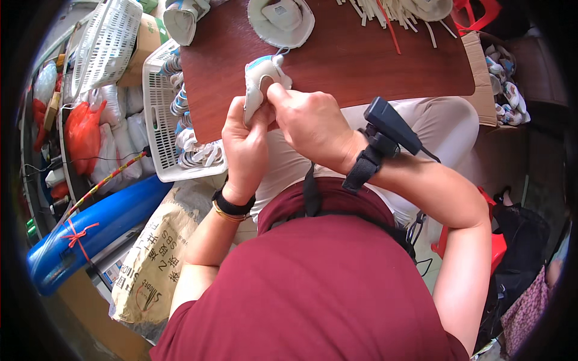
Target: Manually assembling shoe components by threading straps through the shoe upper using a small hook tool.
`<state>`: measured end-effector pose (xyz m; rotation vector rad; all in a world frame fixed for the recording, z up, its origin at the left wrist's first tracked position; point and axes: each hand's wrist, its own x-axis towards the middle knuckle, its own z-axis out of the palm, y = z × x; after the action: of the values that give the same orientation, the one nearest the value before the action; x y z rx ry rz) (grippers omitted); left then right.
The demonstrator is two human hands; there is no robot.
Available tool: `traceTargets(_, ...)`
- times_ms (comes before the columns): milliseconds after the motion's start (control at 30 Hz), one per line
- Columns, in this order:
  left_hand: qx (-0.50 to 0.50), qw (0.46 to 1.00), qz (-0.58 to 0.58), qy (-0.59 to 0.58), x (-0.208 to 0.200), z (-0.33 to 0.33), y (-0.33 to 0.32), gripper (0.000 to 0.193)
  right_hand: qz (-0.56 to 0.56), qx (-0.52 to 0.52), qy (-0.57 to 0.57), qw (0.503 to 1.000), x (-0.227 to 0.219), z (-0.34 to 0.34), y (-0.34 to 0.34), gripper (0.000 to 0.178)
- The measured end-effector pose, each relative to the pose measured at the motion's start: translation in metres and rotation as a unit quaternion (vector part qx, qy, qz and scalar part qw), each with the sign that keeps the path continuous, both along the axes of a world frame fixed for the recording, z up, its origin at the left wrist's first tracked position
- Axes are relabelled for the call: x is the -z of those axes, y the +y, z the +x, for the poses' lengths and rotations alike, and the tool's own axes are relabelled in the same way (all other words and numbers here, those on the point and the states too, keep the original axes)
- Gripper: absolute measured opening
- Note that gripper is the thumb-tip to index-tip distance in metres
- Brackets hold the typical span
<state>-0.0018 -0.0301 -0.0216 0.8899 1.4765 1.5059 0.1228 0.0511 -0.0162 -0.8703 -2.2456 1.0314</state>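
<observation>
Person in a maroon shirt [313, 289], seated, pale trousers, knees under a red-brown table [361, 78]. Long blue cylinder [96, 225] on the left, red tie around it. Printed tan sack [162, 253] just beside it, nearer the person. White slotted basket [164, 120] against the table's left side, holding stacked pale pieces [201, 155] with blue bits. Cardboard box [480, 90] at the right edge, more white-and-blue pieces [506, 84] beyond it. On the tabletop: round white padded container [281, 21] at the far side, bundle of pale strips [385, 12] to the right of that.

Hands: right hand [316, 123] curled tight, thumb and index closed on the workpiece's lower right; exact fingertip contact hidden. Black strapped device [385, 135] on that wrist. Left hand [245, 135] also closed, pinching the lower end between thumb and fingers. Black band [233, 204] on that wrist. Workpiece [260, 75]: small white shoe-like part, blue at the top, held tip up over the table's near left area. Smallest: one thin red strip [389, 27] by the pale bundle.
</observation>
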Motion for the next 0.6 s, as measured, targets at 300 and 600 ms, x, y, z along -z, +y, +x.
traceTargets(300, -0.007, 0.997, 0.035, -0.073, -0.006, -0.007, 0.003, 0.016, -0.035, -0.013, 0.069, 0.997, 0.000, 0.009, 0.006, 0.013)
traceTargets(600, -0.035, 0.998, 0.041, -0.045, -0.010, 0.005, 0.003, 0.019, 0.230, -0.014, -0.019, 0.973, 0.002, 0.005, -0.004, 0.008)
